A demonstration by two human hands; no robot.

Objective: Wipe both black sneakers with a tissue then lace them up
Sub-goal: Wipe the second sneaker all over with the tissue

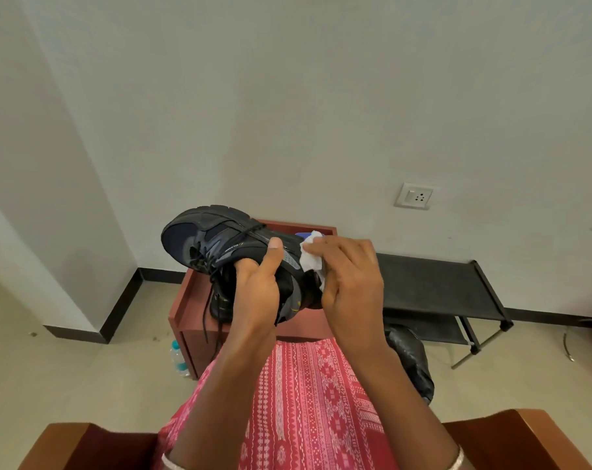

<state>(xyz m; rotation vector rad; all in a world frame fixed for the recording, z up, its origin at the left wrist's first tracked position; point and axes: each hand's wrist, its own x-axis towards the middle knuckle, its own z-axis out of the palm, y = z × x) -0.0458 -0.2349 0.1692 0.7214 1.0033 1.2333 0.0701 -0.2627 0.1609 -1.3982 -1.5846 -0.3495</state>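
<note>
Left grip (257, 286) curled round the black sneaker (216, 239), thumb on its side, shoe held in the air above the lap. Right grip (352, 283) clamps a white tissue (310, 257) against the heel end (laces (201, 261) hang loose). Behind: red-brown bench (182, 300), black rack (433, 283).

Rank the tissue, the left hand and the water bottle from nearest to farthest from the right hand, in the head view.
1. Tissue: pinched in the right hand, pressed against the sneaker.
2. Left hand: just to the left, gripping the sneaker.
3. Water bottle: on the floor at lower left, beside the red table.
</note>
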